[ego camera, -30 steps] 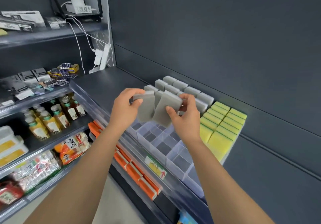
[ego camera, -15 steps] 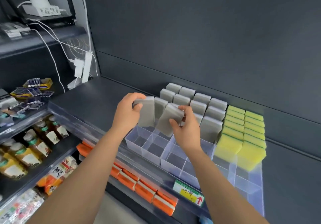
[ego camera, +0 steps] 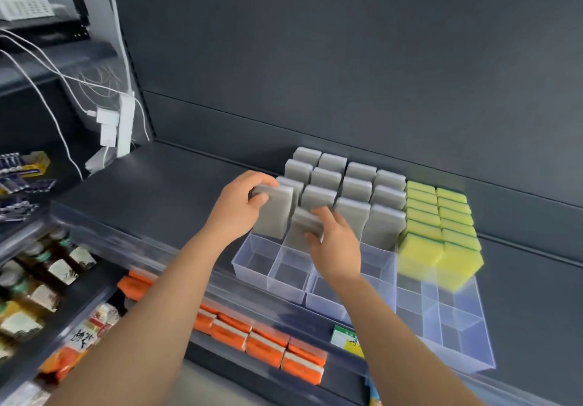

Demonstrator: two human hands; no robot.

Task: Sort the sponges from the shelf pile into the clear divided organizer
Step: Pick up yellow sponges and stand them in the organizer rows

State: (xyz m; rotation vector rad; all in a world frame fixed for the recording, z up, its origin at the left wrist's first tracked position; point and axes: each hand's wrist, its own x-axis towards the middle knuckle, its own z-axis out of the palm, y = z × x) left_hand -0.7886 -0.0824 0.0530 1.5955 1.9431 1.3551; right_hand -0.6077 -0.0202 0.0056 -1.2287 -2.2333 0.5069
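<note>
A clear divided organizer (ego camera: 284, 274) lies on the dark shelf. Several grey sponges (ego camera: 356, 189) stand upright in its back compartments, and yellow-green sponges (ego camera: 440, 216) fill its right rows. My left hand (ego camera: 239, 207) grips a grey sponge (ego camera: 274, 213) by its top edge, held upright over the left column. My right hand (ego camera: 336, 248) holds another grey sponge (ego camera: 303, 227) just right of it, lowered partly into a compartment. The front compartments hold nothing.
The dark shelf (ego camera: 164, 191) stretches bare to the left of the organizer, and a dark back wall rises behind it. White cables and a power strip (ego camera: 124, 128) hang at the left corner. Orange packs (ego camera: 268, 345) and bottles (ego camera: 60, 267) fill lower shelves.
Both hands have lowered their grey sponges toward the organizer's compartments. The view has swung right, so the organizer sits more central.
</note>
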